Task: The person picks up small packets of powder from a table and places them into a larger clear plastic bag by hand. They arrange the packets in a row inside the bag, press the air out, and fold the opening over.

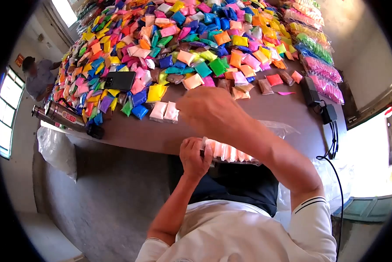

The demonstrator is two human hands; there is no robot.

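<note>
At the table's front edge, my left hand (196,156) is closed on the end of a clear plastic bag (281,128). A row of pale orange packets (231,151) lies inside that bag, side by side. My right hand (211,109) is above the table, just beyond the bag, with its forearm crossing over the bag. It is smeared by motion and its fingers are hidden. Left of it, two pale pink packets (164,112) lie side by side on the brown table (130,131).
A large heap of coloured packets (200,48) covers the back, with a black phone (120,81) on it. Metal flasks (65,115) lie at left. Filled bags (320,70) are stacked at right beside a black adapter (309,91) with cables. Another person (41,78) is at far left.
</note>
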